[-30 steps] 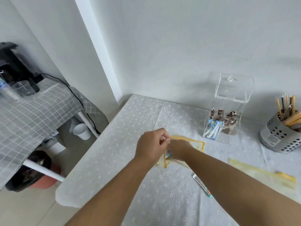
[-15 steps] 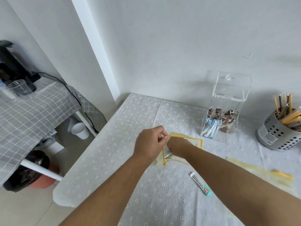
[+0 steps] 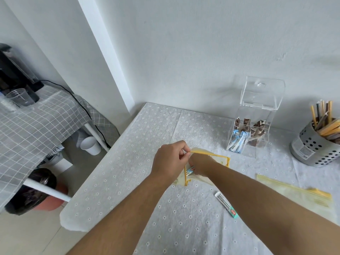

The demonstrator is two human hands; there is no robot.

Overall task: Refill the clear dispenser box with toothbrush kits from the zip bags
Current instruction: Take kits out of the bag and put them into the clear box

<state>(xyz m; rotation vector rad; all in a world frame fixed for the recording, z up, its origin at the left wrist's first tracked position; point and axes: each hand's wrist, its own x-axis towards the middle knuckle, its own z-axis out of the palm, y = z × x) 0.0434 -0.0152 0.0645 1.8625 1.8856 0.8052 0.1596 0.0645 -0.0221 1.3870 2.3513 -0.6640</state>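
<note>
Where the table (image 3: 103, 192) edge runs diagonally at left, bare cloth lies free beside the left hand (image 3: 171, 159), by which the yellow rim of the open zip bag (image 3: 220, 160) is pinched. A toothbrush kit (image 3: 190, 171), its print unreadable, is gripped in the bag's mouth by the curled right hand (image 3: 200, 166). Rightward, the clear dispenser box (image 3: 257, 116) is stood lid-up by the wall, and a loose kit (image 3: 226, 205) bearing a red logo lies on the cloth nearer the camera.

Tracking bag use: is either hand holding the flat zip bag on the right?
No: the flat zip bag lies on the tablecloth, while left hand and right hand are both at the other zip bag.
</note>
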